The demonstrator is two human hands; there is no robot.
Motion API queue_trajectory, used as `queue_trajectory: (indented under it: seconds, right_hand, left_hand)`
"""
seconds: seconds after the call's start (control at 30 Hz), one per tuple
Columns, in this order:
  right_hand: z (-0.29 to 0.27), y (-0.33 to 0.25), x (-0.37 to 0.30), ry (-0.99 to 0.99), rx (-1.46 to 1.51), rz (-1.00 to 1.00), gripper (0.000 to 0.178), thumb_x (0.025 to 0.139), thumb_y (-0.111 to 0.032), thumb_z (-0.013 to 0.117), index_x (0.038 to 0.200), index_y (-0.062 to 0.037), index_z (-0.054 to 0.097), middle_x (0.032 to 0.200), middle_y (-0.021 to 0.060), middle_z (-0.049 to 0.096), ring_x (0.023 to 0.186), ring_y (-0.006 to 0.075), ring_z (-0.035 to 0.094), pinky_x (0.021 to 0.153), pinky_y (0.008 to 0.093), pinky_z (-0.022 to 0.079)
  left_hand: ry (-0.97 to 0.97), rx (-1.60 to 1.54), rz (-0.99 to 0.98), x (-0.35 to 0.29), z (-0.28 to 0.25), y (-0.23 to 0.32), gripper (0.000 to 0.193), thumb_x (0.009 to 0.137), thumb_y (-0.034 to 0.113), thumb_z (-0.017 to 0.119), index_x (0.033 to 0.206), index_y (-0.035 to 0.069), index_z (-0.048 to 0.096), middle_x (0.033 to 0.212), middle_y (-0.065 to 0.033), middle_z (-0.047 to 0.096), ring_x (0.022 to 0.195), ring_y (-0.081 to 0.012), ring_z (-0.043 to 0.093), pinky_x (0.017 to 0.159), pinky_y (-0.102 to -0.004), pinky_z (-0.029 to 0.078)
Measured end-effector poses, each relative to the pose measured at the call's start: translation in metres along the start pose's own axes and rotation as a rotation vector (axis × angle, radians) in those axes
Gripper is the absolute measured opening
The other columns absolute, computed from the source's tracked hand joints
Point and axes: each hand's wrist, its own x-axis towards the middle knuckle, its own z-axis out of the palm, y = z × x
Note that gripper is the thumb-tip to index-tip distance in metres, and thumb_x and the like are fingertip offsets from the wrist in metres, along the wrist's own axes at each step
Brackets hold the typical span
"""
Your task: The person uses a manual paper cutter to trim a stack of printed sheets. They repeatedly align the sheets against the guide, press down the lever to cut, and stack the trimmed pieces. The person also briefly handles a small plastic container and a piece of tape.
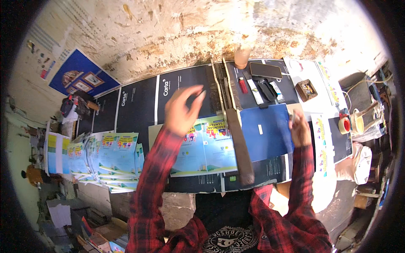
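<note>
The left hand (184, 110) is above the counter (141, 101), its thumb and fingers curved and apart, near the printed sheet (202, 149). The right hand (301, 130) is blurred beside the blue panel (266, 137); its grip I cannot tell. Between them lies a brown bar (240, 147).

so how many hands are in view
2: the left hand is over the black tabletop; the right hand, blurred, is by the right edge of the blue panel. No other hand shows.

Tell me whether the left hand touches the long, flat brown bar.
Apart: the head view shows blue printed sheets between the left hand and this bar.
</note>
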Motion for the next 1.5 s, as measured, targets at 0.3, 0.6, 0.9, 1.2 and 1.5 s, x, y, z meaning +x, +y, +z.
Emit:
queue_trajectory:
  seconds: [0.3, 0.6, 0.9, 1.2, 1.5]
  right_hand:
    - [0.081, -0.033, -0.133, 0.646, -0.076, 0.423, 0.021, 0.094, -0.002, 0.06, 0.112, -0.0082, 0.054, 0.1, 0.0128, 0.064, 0.081, 0.0207, 0.067, 0.066, 0.0247, 0.055]
    - [0.162, -0.07, -0.046, 0.593, -0.448, 0.348, 0.023, 0.093, -0.001, 0.062, 0.115, 0.0004, 0.056, 0.095, 0.0146, 0.068, 0.07, 0.0191, 0.072, 0.057, 0.027, 0.056]
    - [0.237, -0.011, 0.112, -0.21, -1.174, 0.187, 0.016, 0.076, 0.012, 0.072, 0.091, 0.0044, 0.071, 0.089, 0.0131, 0.067, 0.077, 0.0181, 0.068, 0.066, 0.0273, 0.054]
    - [0.245, 0.048, 0.118, -0.45, -1.521, 0.004, 0.025, 0.074, 0.006, 0.066, 0.099, 0.0031, 0.067, 0.093, 0.0131, 0.061, 0.08, 0.0308, 0.065, 0.069, 0.0381, 0.055]
    - [0.239, 0.058, 0.118, -0.657, -1.662, -0.099, 0.024, 0.073, -0.005, 0.062, 0.096, 0.0012, 0.065, 0.094, 0.0098, 0.06, 0.087, 0.0265, 0.062, 0.072, 0.0367, 0.054]
  left_hand:
    - [-0.495, 0.54, 0.216, 0.119, 0.124, -0.122, 0.015, 0.076, 0.033, 0.077, 0.077, 0.018, 0.076, 0.097, -0.0046, 0.061, 0.108, -0.025, 0.051, 0.087, -0.0439, 0.037]
    - [-0.419, 0.539, 0.214, 0.158, 0.14, -0.15, 0.007, 0.079, 0.022, 0.075, 0.075, 0.016, 0.077, 0.097, -0.0037, 0.065, 0.105, -0.0239, 0.054, 0.09, -0.0492, 0.036]
    - [-0.433, 0.568, -0.106, 0.232, 0.163, -0.205, 0.02, 0.082, 0.029, 0.072, 0.089, 0.01, 0.075, 0.093, -0.0213, 0.07, 0.092, -0.0374, 0.068, 0.078, -0.0512, 0.054]
    - [-0.33, 0.56, 0.034, 0.226, 0.171, -0.217, 0.016, 0.084, 0.021, 0.064, 0.087, 0.005, 0.069, 0.081, -0.0206, 0.067, 0.074, -0.0392, 0.066, 0.065, -0.0512, 0.054]
    - [-0.266, 0.459, 0.076, 0.219, 0.168, -0.222, 0.019, 0.086, 0.024, 0.062, 0.093, 0.006, 0.066, 0.082, -0.0216, 0.065, 0.076, -0.0409, 0.065, 0.066, -0.0526, 0.051]
